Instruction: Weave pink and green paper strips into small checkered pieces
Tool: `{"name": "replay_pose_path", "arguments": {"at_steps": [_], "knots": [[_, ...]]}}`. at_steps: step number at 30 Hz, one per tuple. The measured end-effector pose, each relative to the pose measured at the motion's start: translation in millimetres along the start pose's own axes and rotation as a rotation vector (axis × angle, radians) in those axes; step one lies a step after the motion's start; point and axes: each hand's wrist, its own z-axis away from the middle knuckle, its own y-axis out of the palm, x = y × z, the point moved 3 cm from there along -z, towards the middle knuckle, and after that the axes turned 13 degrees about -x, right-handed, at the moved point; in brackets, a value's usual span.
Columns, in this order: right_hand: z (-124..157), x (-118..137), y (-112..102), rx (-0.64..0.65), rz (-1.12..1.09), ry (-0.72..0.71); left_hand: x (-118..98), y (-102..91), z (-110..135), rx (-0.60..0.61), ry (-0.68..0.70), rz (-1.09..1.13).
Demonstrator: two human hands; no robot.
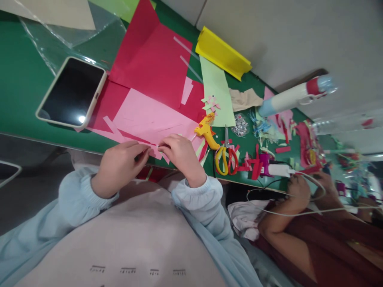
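Note:
My left hand (121, 167) and my right hand (181, 157) meet at the near edge of the green table (20, 91). Both pinch a small pink paper piece (155, 151) between fingertips, fingers curled. The piece lies at the edge of a larger pink paper sheet (149, 117) that rests on red paper (152, 59). Light blue sleeves cover both my wrists.
A tablet (72, 92) lies left of the papers. A yellow glue gun (206, 133) and scissors (226, 157) sit right of my right hand. Beyond are light green paper (217, 93), folded yellow paper (223, 52), a bottle (295, 95) and paper scraps. Another person's hands (299, 191) work at right.

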Motion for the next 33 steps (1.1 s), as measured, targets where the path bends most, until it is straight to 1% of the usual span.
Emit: {"name": "replay_pose_path", "arguments": {"at_steps": [6, 8, 23, 26, 29, 33], "knots": [[0, 0, 0, 0.003, 0.011, -0.011, -2, 8.2, -2, 0.082, 0.155, -0.070], [0, -1, 0, 0.001, 0.016, -0.013, -3, 10.0, -2, 0.096, 0.177, -0.092], [2, -4, 2, -0.020, -0.030, 0.004, -7, 11.7, -2, 0.119, 0.186, -0.201], [8, -7, 0, -0.055, -0.101, 0.039, -5, 11.2, -2, 0.111, 0.158, -0.163], [15, -10, -2, -0.119, -0.174, 0.068, -2, 9.7, -3, 0.092, 0.112, -0.090], [24, -7, -3, -0.189, -0.188, 0.062, -1, 7.9, -3, 0.094, 0.103, -0.064]]}}
